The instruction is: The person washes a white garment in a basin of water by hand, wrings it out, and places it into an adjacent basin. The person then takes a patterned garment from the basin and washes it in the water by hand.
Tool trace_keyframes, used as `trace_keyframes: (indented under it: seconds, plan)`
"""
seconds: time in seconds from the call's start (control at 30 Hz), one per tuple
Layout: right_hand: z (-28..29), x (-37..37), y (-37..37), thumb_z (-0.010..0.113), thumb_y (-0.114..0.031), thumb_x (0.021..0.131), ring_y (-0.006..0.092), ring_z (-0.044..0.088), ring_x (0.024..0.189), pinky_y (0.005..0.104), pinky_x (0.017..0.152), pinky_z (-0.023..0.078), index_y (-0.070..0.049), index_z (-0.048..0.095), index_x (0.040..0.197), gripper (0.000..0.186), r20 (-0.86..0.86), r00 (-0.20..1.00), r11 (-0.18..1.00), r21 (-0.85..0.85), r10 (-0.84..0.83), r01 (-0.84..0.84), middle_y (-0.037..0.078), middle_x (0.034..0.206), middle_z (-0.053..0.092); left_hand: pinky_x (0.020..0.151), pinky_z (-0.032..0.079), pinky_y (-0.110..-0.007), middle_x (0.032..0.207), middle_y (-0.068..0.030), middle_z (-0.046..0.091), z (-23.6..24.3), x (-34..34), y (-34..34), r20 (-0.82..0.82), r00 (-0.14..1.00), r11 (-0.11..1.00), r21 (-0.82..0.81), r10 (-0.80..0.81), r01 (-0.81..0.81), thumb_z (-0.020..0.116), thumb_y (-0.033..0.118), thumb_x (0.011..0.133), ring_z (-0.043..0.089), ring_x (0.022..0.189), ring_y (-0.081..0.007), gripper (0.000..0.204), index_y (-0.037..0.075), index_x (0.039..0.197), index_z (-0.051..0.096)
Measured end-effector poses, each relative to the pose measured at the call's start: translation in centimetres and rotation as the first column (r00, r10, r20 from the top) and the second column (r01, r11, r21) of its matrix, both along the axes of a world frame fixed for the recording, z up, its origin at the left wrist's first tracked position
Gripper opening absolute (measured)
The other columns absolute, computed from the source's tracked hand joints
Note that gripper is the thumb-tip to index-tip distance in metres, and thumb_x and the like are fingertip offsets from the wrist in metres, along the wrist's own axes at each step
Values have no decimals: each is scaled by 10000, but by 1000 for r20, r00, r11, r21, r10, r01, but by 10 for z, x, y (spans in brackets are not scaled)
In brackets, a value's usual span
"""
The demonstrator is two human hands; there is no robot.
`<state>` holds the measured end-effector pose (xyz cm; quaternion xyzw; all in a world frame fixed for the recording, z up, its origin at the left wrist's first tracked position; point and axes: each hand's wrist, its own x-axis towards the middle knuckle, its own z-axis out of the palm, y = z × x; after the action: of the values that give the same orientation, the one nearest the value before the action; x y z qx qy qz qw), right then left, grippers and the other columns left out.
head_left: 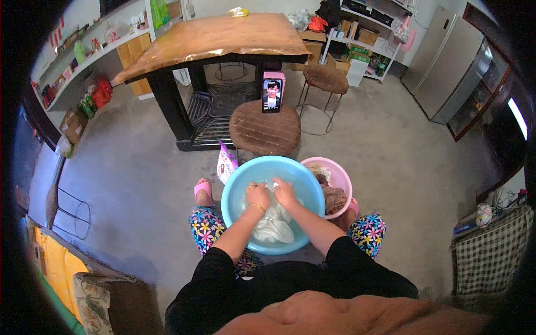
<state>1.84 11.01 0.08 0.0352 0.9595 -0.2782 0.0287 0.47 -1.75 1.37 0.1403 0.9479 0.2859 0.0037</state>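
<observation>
A light blue basin [309,192] of water stands between my knees. In it, a wet white cloth [274,230] lies partly under the surface, bunched toward the near side. My left hand [257,195] is closed on a part of this cloth, its knuckles up. Close beside it, my right hand [285,193] grips another bit of the white cloth, which shows at the fingertips. Touching the basin on the right is a smaller pink basin [347,181] holding brown clothes [334,199] and a paler piece of fabric.
A purple-and-white bag [225,163] stands at the blue basin's far left. Beyond it, a brown padded stool [264,131] carries a propped-up phone [272,96]. Farther back are a covered table [223,36], another stool [325,79], shelves [371,47] and a grey fridge [444,61].
</observation>
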Motion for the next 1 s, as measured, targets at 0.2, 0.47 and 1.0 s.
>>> trace_keyframes:
  seconds: [0.2,0.47,1.0]
  plan:
    - [50,8,-15,482,-155,770,153,495,883,304,679,407,-103,503,1118,352,116,980,329,-930,-161,165,48,950,526,656,428,-350,793,-72,583,-4,-9,17,584,794,434,768,-171,-471,435,218,826,543,772,-239,188,95,840,576]
    - [-24,-11,12,519,-152,740,146,492,866,324,645,427,-103,475,854,131,188,966,616,-744,-178,259,74,887,507,655,377,-354,707,13,498,50,26,10,714,519,175,652,-470,-738,334,287,870,463,669,-125,213,144,836,489]
    - [-14,-20,-1,509,-83,715,344,539,813,392,720,426,-45,505,912,201,-51,977,913,-367,-209,176,193,845,554,959,293,-451,1170,-191,437,18,4,9,727,109,160,291,-678,-943,281,554,835,427,1073,-319,719,-54,1215,326]
